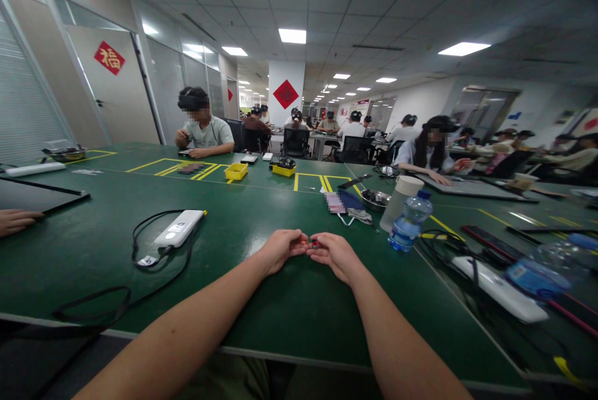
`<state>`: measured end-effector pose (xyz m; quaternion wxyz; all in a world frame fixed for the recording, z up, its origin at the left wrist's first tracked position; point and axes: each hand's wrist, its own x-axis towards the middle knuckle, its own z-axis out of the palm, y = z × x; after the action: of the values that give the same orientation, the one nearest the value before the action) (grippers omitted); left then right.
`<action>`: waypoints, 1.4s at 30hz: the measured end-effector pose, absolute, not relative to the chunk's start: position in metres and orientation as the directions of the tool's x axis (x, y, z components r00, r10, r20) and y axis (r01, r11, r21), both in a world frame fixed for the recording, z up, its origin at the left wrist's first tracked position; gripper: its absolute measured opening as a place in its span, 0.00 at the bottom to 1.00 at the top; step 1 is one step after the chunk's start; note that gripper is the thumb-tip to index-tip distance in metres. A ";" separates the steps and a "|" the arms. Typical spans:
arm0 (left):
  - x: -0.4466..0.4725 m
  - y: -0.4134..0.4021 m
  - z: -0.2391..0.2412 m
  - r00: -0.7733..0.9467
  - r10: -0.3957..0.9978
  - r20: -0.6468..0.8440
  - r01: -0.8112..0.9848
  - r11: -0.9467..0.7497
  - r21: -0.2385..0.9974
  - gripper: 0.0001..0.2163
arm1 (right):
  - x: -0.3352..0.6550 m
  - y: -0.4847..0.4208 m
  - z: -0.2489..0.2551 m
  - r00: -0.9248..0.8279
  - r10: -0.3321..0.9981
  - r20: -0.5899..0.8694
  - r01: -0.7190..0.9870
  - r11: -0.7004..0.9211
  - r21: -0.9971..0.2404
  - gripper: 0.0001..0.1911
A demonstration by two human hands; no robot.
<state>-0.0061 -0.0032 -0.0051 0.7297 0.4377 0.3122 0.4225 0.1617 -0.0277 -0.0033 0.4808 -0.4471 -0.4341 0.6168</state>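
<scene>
Both hands meet just above the green table [252,213], fingertips nearly touching. My left hand [283,249] is closed in a pinch, with a small orange-red piece [304,242] at its fingertips. Between the thumb and fingers of my right hand [335,255] shows a small red piece [314,243]. Both pieces are too small to name, and the fingers partly cover them.
A white power bank [180,229] with a black cable lies left. On the right stand a water bottle [410,222], a pale tumbler [400,200] and a metal bowl [375,200]. Yellow trays [236,171] sit farther back. Co-workers sit around; another person's hand [18,222] rests far left.
</scene>
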 end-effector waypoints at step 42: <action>-0.005 -0.005 -0.010 0.396 0.917 -0.039 -0.227 0.139 0.964 0.12 | 0.163 -0.028 -0.008 -0.069 0.994 -0.082 -0.134 -0.091 -0.987 0.12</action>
<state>-0.0051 -0.0045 -0.0096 0.6705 0.4985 0.3461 0.4268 0.1627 -0.0280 -0.0082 0.4947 -0.4697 -0.4581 0.5700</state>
